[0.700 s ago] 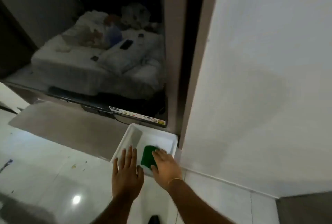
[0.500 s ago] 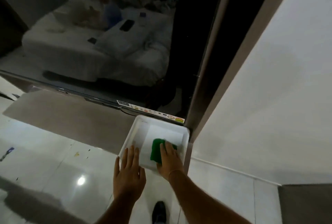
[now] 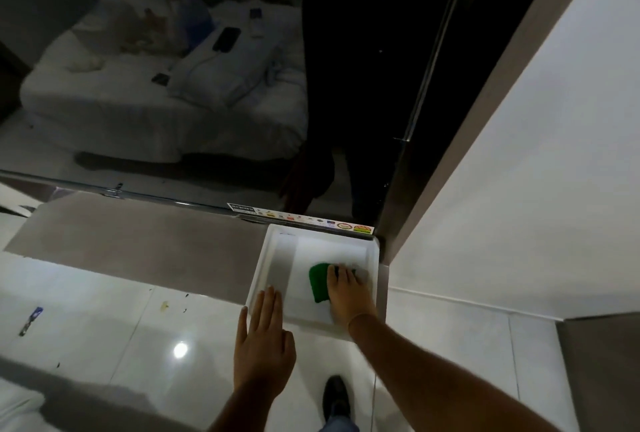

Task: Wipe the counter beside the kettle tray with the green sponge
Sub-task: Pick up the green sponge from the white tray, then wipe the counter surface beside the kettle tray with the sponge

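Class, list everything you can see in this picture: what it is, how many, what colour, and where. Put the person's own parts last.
Tray: one, white, on the ledge by the dark glass.
Sponge: one, green, inside the tray.
Ledge: one, grey-brown, left of the tray.
Sticker strip: one, multicoloured, at the glass's lower edge.
Bed: one, white, seen in the dark glass.
Wall: one, white, right.
Shoe: one, black, on the floor.
Left hand: one, flat at the tray's near edge.
Right hand: one, pressing on the sponge.

I see a sticker strip (image 3: 300,221) along the dark screen's (image 3: 363,85) lower edge. Its print and coloured badges are too small for me to read.
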